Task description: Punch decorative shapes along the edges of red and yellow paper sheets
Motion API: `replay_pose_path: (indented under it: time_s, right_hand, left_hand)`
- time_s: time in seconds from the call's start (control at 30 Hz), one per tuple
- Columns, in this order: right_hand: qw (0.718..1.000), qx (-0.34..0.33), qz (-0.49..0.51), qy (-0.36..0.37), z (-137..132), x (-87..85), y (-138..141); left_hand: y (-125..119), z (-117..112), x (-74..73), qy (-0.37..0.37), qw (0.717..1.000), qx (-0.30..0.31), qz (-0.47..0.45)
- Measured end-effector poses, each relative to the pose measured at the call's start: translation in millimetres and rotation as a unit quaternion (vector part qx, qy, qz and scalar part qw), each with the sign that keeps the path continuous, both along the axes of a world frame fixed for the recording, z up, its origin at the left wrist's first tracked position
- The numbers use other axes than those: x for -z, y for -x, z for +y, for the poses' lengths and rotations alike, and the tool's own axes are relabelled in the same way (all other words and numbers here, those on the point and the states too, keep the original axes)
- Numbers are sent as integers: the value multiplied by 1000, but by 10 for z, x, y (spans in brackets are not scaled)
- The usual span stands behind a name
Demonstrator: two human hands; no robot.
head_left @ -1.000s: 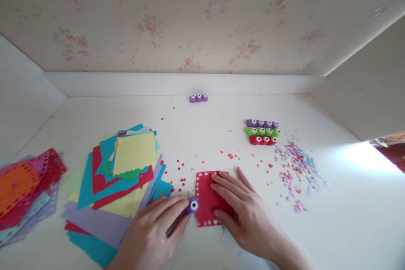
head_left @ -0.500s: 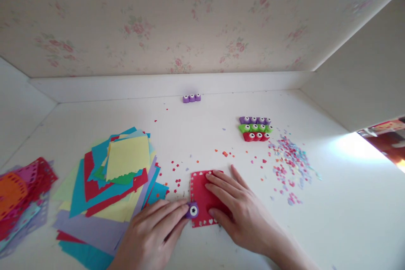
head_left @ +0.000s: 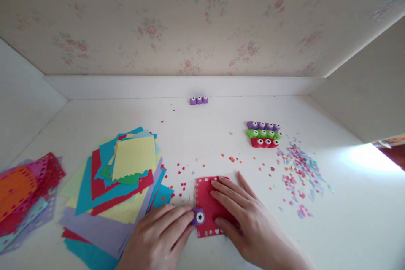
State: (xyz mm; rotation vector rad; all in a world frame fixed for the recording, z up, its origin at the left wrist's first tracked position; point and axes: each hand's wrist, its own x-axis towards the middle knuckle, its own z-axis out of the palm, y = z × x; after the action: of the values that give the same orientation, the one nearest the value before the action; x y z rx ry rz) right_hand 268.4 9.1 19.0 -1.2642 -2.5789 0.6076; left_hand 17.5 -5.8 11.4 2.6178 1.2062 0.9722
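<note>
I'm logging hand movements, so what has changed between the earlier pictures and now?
The left hand has moved the purple punch rightward, from mostly beside the red sheet to over its left edge. Nothing was grasped or released; the right hand still rests on the sheet.

Sheet [head_left: 205, 198] on the desk [head_left: 126, 112], near side, middle. Right hand [head_left: 242, 213] lies over its right part; punch [head_left: 198, 217] in the left hand [head_left: 166, 228], at the sheet's left edge. Left of the sheet — paper stack [head_left: 117, 202], then perforated sheets [head_left: 27, 196] farther left. Far back, before the baseboard [head_left: 186, 87]: three-punch row [head_left: 199, 100]. Behind and right of the sheet: punch block [head_left: 263, 134] in three rows — confetti pile [head_left: 299, 173] to its right and nearer.
</note>
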Motion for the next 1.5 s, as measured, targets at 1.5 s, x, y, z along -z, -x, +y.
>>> replay_pose_path:
  time_s: [1.5]
  right_hand:
    - [999, 18, 37, 6, -83, -153, 69]
  left_hand:
    - [-332, 67, -212, 248, 964, -68, 66]
